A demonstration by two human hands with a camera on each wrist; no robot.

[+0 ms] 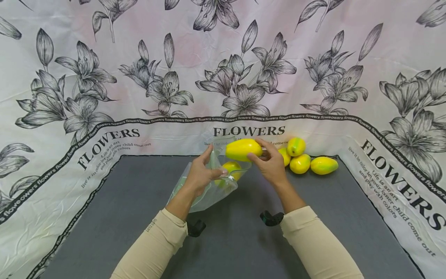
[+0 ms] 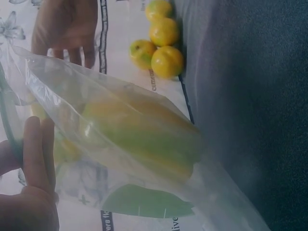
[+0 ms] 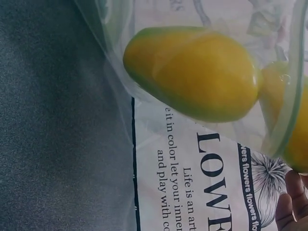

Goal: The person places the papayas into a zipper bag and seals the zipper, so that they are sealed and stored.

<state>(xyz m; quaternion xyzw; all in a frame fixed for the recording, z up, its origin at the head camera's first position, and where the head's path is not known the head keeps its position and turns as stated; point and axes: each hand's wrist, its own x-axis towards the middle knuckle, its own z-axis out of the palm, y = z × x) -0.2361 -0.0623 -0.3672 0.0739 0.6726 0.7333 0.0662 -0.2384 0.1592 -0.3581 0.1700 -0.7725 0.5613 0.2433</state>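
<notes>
Dark grey flat table (image 1: 136, 205). Above its far middle: clear plastic bag with pale-green rim (image 1: 198, 203), mouth pinched between thumb and fingers of left hand (image 1: 200, 174). Right hand (image 1: 273, 166): thumb and fingertips pinching glossy yellow-green oval fruit (image 1: 242, 149) at bag's mouth. Bagged: one similar fruit (image 3: 192, 72). Far right, outside: four more fruits (image 1: 300, 164), apparently left to do.

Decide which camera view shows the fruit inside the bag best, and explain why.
The right wrist view: the fruit shows large and clear through the bag, its outline nearly whole. The left wrist view shows it large but hazy; the head view shows it small, partly behind the left hand.
</notes>
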